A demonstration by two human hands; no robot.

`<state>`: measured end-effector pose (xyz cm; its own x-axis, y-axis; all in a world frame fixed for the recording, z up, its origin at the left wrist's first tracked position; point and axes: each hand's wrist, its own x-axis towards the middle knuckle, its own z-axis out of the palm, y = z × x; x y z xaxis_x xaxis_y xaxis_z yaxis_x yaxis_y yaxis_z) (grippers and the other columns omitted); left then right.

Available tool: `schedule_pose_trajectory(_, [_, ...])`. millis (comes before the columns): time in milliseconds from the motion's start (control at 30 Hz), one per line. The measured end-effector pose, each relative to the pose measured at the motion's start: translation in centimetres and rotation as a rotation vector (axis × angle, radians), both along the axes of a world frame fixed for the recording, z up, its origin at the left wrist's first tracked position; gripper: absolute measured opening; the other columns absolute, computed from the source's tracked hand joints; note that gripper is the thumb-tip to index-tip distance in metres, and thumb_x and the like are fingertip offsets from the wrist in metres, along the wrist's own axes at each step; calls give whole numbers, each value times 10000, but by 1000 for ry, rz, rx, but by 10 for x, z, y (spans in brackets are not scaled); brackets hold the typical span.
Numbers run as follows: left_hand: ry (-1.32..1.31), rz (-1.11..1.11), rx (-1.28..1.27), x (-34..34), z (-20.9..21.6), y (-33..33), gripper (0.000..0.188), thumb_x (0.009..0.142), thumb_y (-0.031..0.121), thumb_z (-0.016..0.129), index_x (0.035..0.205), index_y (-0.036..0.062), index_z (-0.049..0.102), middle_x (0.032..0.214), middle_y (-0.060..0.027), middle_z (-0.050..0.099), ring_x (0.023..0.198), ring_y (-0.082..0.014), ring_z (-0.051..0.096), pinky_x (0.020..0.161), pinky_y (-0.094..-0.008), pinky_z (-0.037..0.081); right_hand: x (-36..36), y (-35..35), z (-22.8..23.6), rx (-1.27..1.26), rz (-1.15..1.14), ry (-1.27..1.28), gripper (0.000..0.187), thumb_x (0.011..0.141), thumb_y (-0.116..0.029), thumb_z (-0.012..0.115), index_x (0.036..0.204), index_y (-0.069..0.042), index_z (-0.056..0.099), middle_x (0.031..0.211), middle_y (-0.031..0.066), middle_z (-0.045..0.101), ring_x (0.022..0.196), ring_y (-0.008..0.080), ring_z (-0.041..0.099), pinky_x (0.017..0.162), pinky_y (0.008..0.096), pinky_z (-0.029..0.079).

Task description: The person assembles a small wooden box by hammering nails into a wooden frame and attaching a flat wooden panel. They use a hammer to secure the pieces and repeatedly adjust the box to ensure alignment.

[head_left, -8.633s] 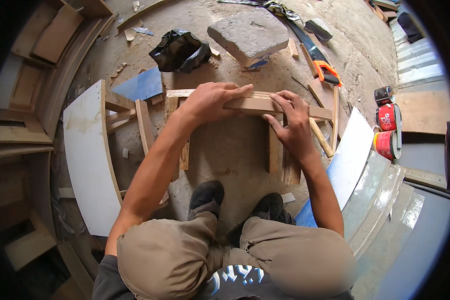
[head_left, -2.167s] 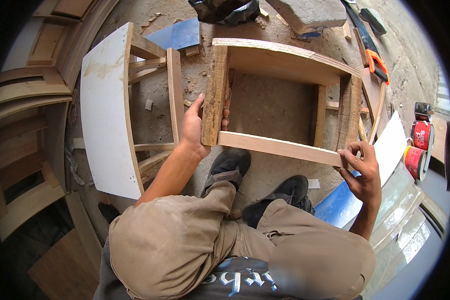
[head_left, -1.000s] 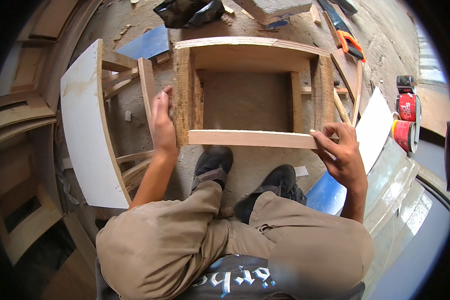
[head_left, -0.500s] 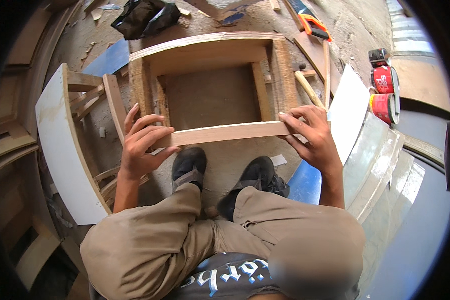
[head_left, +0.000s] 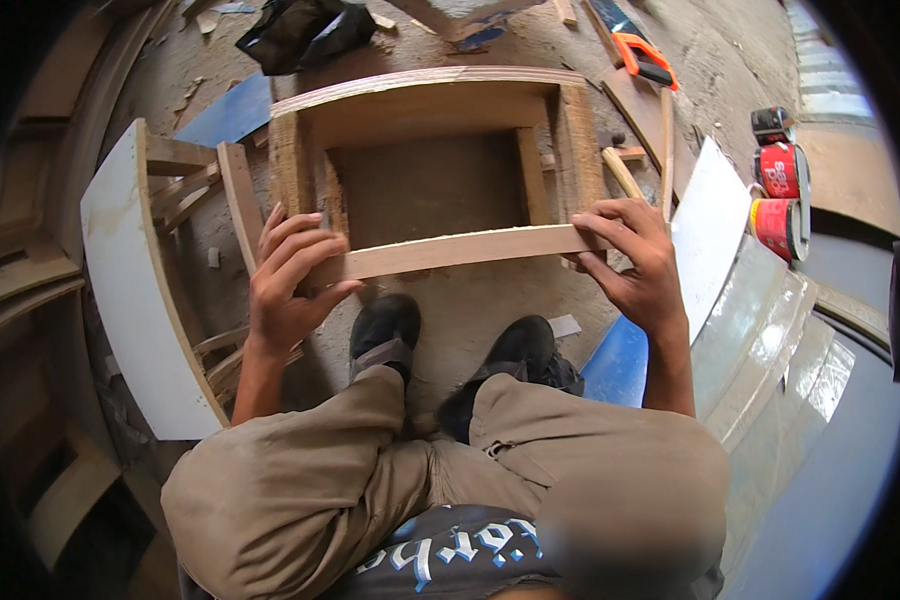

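A narrow, pale wooden strip (head_left: 460,252) lies across the near side of an open wooden box frame (head_left: 576,130). Around the strip's left end, my left hand (head_left: 292,268) is closed, thumb below and fingers above, with the fingertips by the frame's left post. My right hand (head_left: 634,258) pinches the other end at the right post, its fingers on top and thumb underneath. The frame has rough brown side posts and a layered plywood edge at the far side. My fingers hide both joints, so I cannot tell how tightly strip and posts meet.
White-faced panel (head_left: 150,290) and wooden offcuts stand left. A wooden handle (head_left: 622,172), an orange-handled saw (head_left: 646,60), a white sheet (head_left: 712,220) and red cans (head_left: 778,170) lie right. A black plastic bag (head_left: 305,35) sits beyond the frame. My shoes (head_left: 385,330) are below the strip.
The strip has moved slightly away from me, closer against the frame's near side, with both hands still gripping its ends. The whole view has shifted a little.
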<state>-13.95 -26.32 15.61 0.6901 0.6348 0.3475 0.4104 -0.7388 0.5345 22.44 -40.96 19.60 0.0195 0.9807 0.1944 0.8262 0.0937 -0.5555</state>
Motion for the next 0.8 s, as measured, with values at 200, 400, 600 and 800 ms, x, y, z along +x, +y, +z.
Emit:
schedule_pose_trajectory(200, [-97, 122, -98, -2, -4, -2, 911, 600, 389, 920, 1360, 87, 521, 1467, -152, 444, 1398, -337, 382, 1167, -476, 320, -6, -3, 6, 24, -19, -44, 429, 651, -4, 784, 1068, -69, 708, 1014, 98, 652, 963, 281, 613, 897, 410, 446])
schedule_pose_trajectory(400, [-136, 153, -213, -11, -13, 0, 1037, 614, 413, 911, 1448, 92, 385, 1564, -162, 261, 1464, -306, 252, 1199, -430, 272, -14, 2, 7, 11, 1, -115, 450, 643, -19, 809, 1078, -78, 709, 1011, 82, 637, 943, 267, 596, 892, 417, 436])
schedule_pose_trajectory(600, [-504, 207, -672, -2, -25, -5, 1346, 617, 588, 860, 1549, 2, 87, 1594, -187, 173, 1482, -300, 194, 1217, -411, 180, -16, 4, 5, 23, -20, -112, 475, 645, -41, 833, 1102, -95, 713, 995, 81, 598, 932, 260, 570, 882, 424, 431])
schedule_pose_trajectory(800, [-1003, 362, -1282, -6, -30, -4, 1215, 791, 884, 406, 1549, -16, 105, 1603, -247, 134, 1517, -300, 66, 1211, -416, 12, -36, 12, 7, 14, 30, -68, 483, 633, -17, 819, 1099, -80, 708, 964, 78, 579, 861, 254, 538, 778, 398, 437])
